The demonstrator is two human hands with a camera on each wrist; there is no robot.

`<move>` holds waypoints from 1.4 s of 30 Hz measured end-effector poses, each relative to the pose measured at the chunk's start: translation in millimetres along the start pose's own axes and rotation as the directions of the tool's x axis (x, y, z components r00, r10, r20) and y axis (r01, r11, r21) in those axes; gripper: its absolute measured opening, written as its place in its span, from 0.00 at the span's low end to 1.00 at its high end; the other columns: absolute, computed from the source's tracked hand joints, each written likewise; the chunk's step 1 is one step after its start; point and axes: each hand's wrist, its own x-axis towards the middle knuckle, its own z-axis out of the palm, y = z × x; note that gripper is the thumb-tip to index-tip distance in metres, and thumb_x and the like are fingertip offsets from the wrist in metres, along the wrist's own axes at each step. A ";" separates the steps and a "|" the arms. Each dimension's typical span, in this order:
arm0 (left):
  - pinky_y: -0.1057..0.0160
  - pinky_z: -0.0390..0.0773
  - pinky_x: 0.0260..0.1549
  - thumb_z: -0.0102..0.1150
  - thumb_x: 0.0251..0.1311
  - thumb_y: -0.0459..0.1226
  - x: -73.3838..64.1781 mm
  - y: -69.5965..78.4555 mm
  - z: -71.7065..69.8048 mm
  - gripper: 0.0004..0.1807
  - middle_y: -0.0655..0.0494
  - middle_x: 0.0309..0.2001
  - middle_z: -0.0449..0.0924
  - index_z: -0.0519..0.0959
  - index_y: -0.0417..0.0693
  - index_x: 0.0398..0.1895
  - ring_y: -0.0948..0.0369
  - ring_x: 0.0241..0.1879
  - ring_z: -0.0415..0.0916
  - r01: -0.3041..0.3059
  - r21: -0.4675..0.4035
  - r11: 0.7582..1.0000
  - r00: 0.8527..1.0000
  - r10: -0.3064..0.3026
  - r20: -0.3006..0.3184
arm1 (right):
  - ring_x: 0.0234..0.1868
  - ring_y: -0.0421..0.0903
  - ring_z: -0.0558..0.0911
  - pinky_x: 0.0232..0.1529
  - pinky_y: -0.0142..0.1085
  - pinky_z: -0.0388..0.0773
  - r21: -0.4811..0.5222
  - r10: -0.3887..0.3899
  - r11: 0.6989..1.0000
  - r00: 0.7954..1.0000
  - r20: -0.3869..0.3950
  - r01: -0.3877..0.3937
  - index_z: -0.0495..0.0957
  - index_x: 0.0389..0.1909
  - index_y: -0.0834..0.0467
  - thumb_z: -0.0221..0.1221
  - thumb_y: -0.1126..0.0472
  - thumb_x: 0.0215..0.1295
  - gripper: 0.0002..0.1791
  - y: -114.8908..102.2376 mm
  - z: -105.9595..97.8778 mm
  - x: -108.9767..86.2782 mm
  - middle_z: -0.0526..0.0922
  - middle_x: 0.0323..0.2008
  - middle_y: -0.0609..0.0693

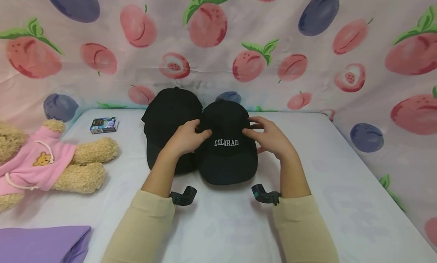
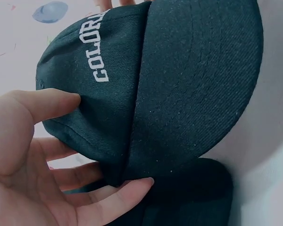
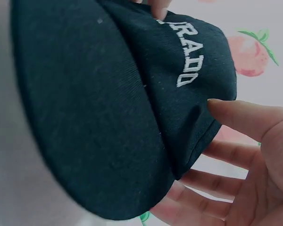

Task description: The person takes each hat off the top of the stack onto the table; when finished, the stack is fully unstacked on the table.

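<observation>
Lettered cap (image 1: 227, 162): centre, near, between both hands; grip taken, release left, I judge; contact with the white table (image 1: 235, 229) I cannot tell.
Left hand (image 1: 185, 138): thumb on crown's left side, fingers behind, pinching it.
Right hand (image 1: 271, 137): thumb on crown's right side, fingers spaced behind, pinching it.
Plain cap (image 1: 175, 109): just left, farther, partly overlapped.

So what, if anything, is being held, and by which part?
The black COLORADO cap, by both sides of its crown: left hand on one side, right hand on the other.
</observation>
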 end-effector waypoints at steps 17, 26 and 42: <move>0.53 0.88 0.38 0.55 0.73 0.49 11.7 3.0 15.2 0.31 0.42 0.64 0.77 0.69 0.45 0.74 0.45 0.60 0.79 -0.047 -0.140 0.989 0.997 0.055 0.052 | 0.68 0.67 0.74 0.46 0.52 0.88 -0.096 0.028 0.995 1.000 -0.003 -0.028 0.60 0.79 0.58 0.58 0.48 0.75 0.37 12.2 -10.3 0.7 0.65 0.75 0.66; 0.54 0.88 0.35 0.55 0.73 0.49 18.8 15.5 26.4 0.30 0.42 0.62 0.79 0.70 0.47 0.73 0.46 0.55 0.82 -0.036 -0.118 0.992 0.996 0.045 0.072 | 0.67 0.67 0.75 0.41 0.49 0.89 -0.123 0.031 0.992 0.999 -0.012 -0.032 0.61 0.78 0.59 0.57 0.49 0.76 0.36 23.6 -21.3 0.2 0.66 0.74 0.67; 0.49 0.76 0.64 0.53 0.73 0.49 43.0 6.9 56.7 0.30 0.44 0.69 0.76 0.72 0.44 0.72 0.48 0.69 0.73 -0.051 -0.080 0.995 0.996 0.057 0.071 | 0.67 0.69 0.75 0.40 0.48 0.89 -0.148 0.047 0.988 0.999 -0.007 -0.047 0.60 0.78 0.62 0.56 0.51 0.77 0.35 40.4 -28.9 2.0 0.66 0.73 0.71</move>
